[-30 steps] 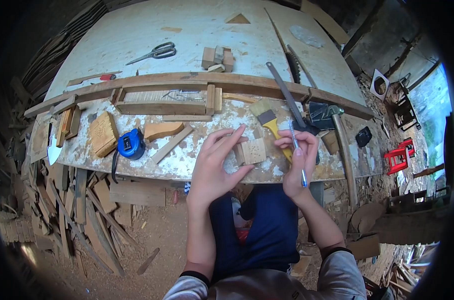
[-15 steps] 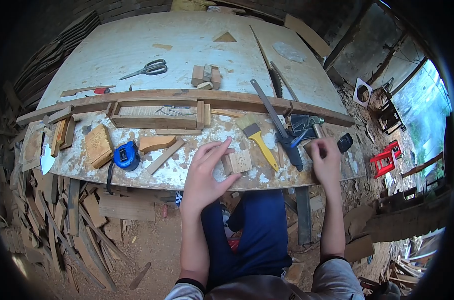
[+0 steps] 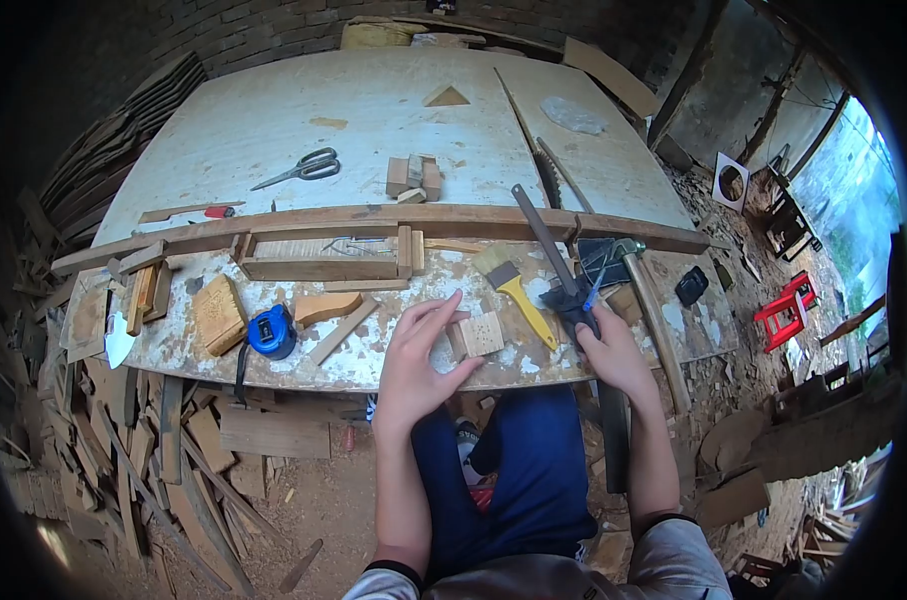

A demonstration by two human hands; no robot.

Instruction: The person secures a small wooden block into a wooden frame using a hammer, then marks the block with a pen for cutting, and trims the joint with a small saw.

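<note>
Hands at work on a paint-flecked bench (image 3: 304, 372), seen from above the person's dark blue trousers (image 3: 534, 470); offcuts (image 3: 174, 450) litter the dirt floor to the near left. The left hand (image 3: 422, 355) lies released, fingers spread flat, thumb and forefinger framing and touching a small square wooden block (image 3: 482, 335) that rests flat by the bench's near edge; the right hand (image 3: 614, 355) meets the dark handle of a handsaw (image 3: 572, 298), fingertips touching it, though whether they have closed on it cannot be told. A yellow-handled paintbrush (image 3: 522, 295) lies between block and saw; a hammer (image 3: 657, 320) lies just right of the saw; a blue tape measure (image 3: 271, 332) sits well left of the block. By the look of it, the block is already cut to size and no tool bears on it; the saw lies flat, not yet lifted. Farther off, a long batten (image 3: 374, 217) crosses the bench; beyond it lie scissors (image 3: 304, 168), a cluster of small blocks (image 3: 414, 178) and, farthest, a triangular offcut (image 3: 447, 97).
</note>
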